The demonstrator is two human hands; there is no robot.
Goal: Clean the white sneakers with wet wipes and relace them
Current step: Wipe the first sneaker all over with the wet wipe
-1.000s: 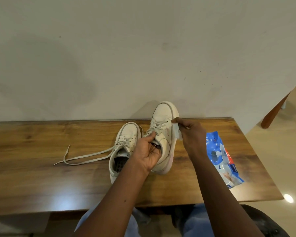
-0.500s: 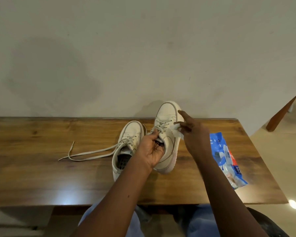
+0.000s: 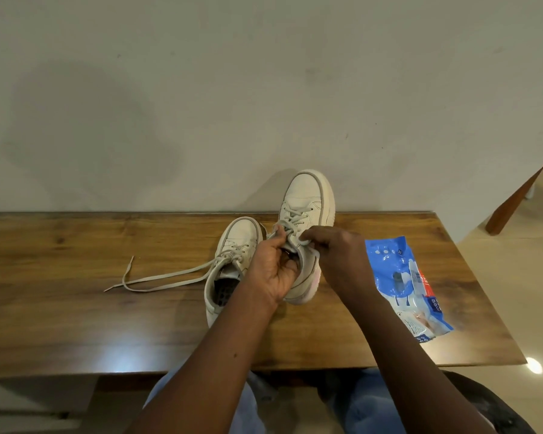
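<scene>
Where the head view looks down past your forearms, the holdings stand as follows.

- Item: held sneaker (image 3: 304, 198), white, laced, toe tilted up toward the wall (image 3: 201, 89), heel low over the desk (image 3: 76, 308). Whether the heel touches the wood cannot be told.
- Item: left hand (image 3: 273, 270), grip closed round the tongue and collar, thumb on the laces.
- Item: right hand (image 3: 336, 261), grip pinched on a small white wipe (image 3: 313, 252), which is pressed at the collar edge close to your left thumb.
- Item: second sneaker (image 3: 235, 242), flat on the desk just left of your left hand. Its loose lace (image 3: 157, 277) trails away to the left.
- Item: wipe pack (image 3: 402, 283), blue, lying flat near the desk's right end, beside your right forearm.

Hazards, as judged:
- The wipe is small and bunched. Rubbing with it over the eyelets could snag it on the laces or tear it.
- Your left grip is high on the shoe, so a hard scrub from the right could twist the sneaker out of your hand.
- Your left forearm passes over the second sneaker, so a wide sweep could knock it or drag its lace.
- The pack sits near the edge, where your right elbow could push it off.

Surface and room:
- Desk: brown wood grain with a glossy finish, a light patch reflected at its near edge, set against a plain pale wall.
- Right side: a slanted wooden leg (image 3: 514, 198) and a pale tiled floor (image 3: 508, 292).
</scene>
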